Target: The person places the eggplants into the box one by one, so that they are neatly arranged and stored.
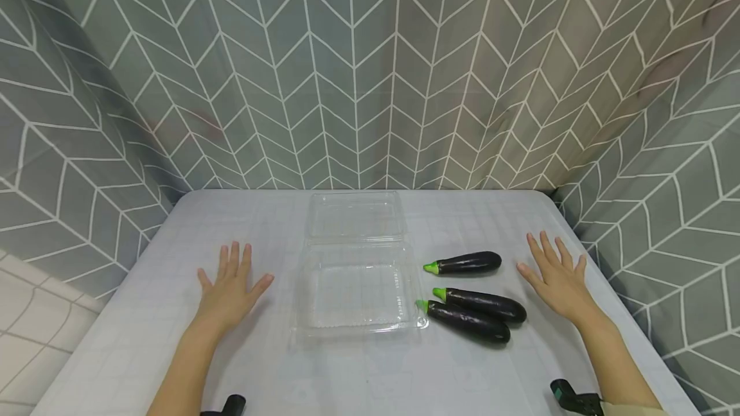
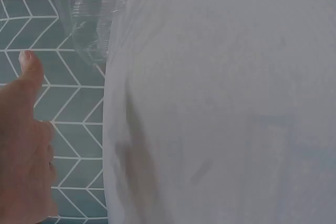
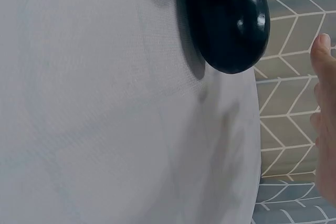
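we see the left hand (image 1: 227, 291) and the right hand (image 1: 558, 282) with fingers spread over the bench (image 1: 358, 381), gripping nothing, one on each side, probably so that neither covers the things between. the clear container (image 1: 358, 329) lies in the middle, its lid (image 1: 355, 218) lying open on the far side, which we take as leaving the base (image 1: 354, 294) reachable from above. toward the right hand, the far eggplant (image 1: 469, 263) lies apart while the middle eggplant (image 1: 485, 304) and near eggplant (image 1: 469, 323) appear to touch, all stems (image 1: 431, 268) toward the container, perhaps grouped there for an easy right-handed reach.
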### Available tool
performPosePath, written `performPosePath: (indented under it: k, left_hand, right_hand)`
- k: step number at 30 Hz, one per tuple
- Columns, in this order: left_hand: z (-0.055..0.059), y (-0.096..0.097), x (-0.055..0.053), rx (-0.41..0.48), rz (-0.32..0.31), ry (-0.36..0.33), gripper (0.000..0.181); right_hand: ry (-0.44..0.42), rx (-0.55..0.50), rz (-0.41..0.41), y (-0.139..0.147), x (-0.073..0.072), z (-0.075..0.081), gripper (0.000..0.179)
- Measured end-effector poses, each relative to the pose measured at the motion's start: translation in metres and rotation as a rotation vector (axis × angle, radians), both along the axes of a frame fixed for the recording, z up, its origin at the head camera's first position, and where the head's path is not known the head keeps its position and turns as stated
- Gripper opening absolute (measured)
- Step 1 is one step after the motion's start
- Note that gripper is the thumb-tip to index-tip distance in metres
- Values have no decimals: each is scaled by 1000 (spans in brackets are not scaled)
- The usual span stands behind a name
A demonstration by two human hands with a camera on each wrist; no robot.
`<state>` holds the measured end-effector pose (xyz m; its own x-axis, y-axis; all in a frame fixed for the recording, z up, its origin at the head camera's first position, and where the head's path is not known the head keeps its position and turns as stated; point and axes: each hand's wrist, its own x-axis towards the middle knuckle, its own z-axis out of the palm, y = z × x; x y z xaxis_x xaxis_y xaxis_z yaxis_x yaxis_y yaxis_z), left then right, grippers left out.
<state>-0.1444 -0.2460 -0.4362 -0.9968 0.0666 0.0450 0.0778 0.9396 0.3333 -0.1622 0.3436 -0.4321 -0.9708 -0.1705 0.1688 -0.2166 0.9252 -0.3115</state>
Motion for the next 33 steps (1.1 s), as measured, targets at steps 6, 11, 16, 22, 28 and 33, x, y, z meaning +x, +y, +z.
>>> performPosePath:
  k: [6, 11, 16, 22, 28, 33]
  left_hand:
    - [0, -1, 1, 4, -52, 12, 91]
    - [-1, -2, 3, 14, -101, 2, 94]
    - [0, -1, 4, 14, -128, 10, 97]
    - [3, 2, 6, 56, -156, 12, 101]
    - [3, 7, 10, 104, -217, 27, 110]
    - [5, 13, 12, 112, -249, 37, 115]
  right_hand:
    - [4, -5, 3, 0, 0, 0, 70]
    - [12, -25, 31, -2, 2, 2, 72]
    - [21, -32, 50, -5, 3, 6, 75]
    - [38, -27, 66, -9, 4, 8, 77]
    - [68, -23, 95, -15, 5, 12, 79]
    - [81, -25, 118, -22, 6, 15, 79]
